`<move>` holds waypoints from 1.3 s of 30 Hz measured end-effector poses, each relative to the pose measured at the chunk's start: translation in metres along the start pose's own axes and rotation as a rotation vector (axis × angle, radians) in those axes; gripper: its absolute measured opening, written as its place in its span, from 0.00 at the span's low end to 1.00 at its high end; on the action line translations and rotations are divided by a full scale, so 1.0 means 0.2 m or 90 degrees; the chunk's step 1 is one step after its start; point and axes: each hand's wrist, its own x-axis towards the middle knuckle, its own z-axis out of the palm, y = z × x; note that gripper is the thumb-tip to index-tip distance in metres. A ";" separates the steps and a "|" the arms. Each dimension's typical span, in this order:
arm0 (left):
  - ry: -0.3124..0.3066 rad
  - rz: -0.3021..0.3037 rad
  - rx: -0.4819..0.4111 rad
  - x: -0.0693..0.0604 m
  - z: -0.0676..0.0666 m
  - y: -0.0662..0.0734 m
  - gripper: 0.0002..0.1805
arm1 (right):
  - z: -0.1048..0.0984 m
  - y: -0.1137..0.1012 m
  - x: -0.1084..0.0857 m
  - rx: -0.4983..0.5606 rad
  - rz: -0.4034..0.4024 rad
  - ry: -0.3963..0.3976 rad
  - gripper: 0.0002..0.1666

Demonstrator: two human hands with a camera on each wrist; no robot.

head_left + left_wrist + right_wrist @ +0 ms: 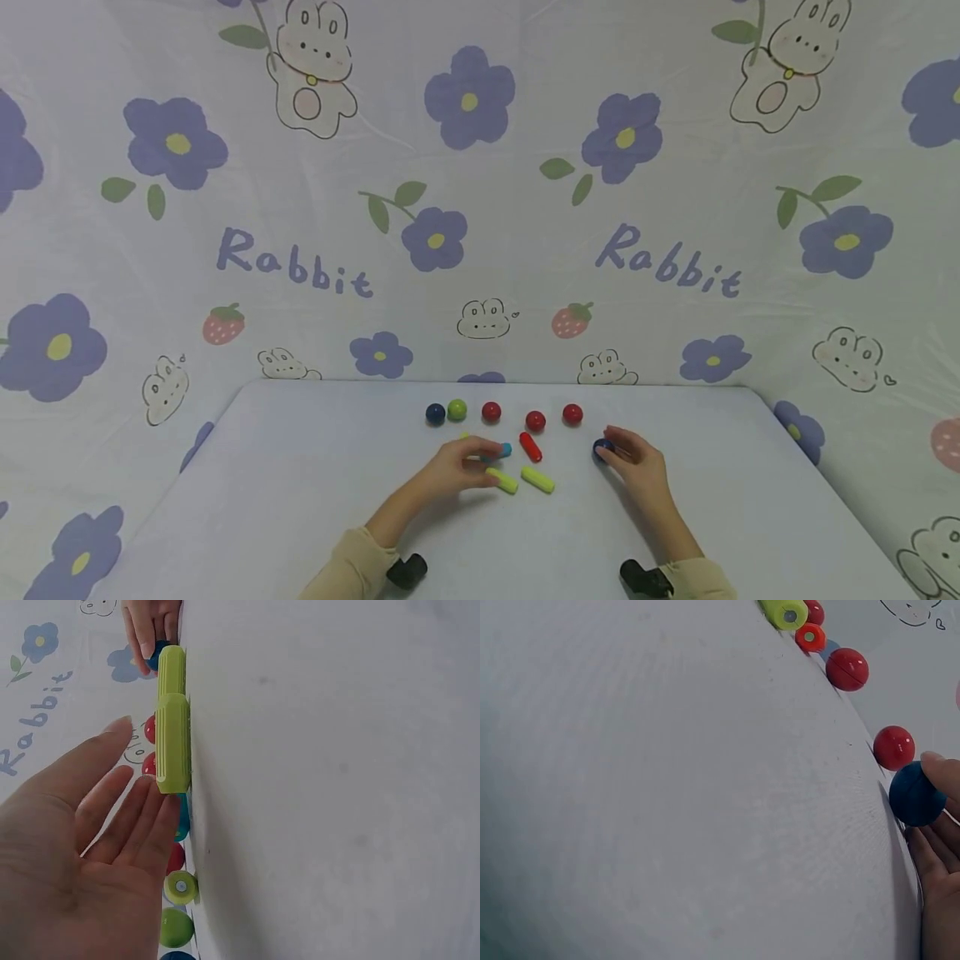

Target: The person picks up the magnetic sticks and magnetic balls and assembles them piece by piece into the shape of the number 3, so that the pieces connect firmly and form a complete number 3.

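My left hand hovers at the small sticks, thumb and fingers apart. By its fingertips are a blue stick, partly hidden by the fingers, and a yellow-green ridged stick. In the left wrist view the fingers look relaxed, with nothing seen between them and the thumb. A dark blue ball is held between the thumb and fingers of my right hand, at the right of the group. Another yellow-green stick and a red stick lie between the hands.
Behind the sticks stand a dark blue ball, a green ball and three red balls, one of them the rightmost red ball. A further yellow-green stick is mostly hidden behind my left hand. A patterned cloth backs the white table.
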 end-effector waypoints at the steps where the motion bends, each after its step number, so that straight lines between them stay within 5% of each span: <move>1: -0.002 -0.001 0.000 0.00 0.00 0.00 0.27 | 0.00 0.00 0.00 -0.004 -0.002 -0.001 0.29; 29: -0.001 0.022 0.106 0.00 0.03 -0.01 0.14 | -0.01 0.00 -0.02 -0.047 -0.005 -0.024 0.28; 39: -0.044 -0.017 0.102 0.03 0.08 0.02 0.11 | -0.01 -0.01 -0.03 -0.046 0.007 -0.029 0.27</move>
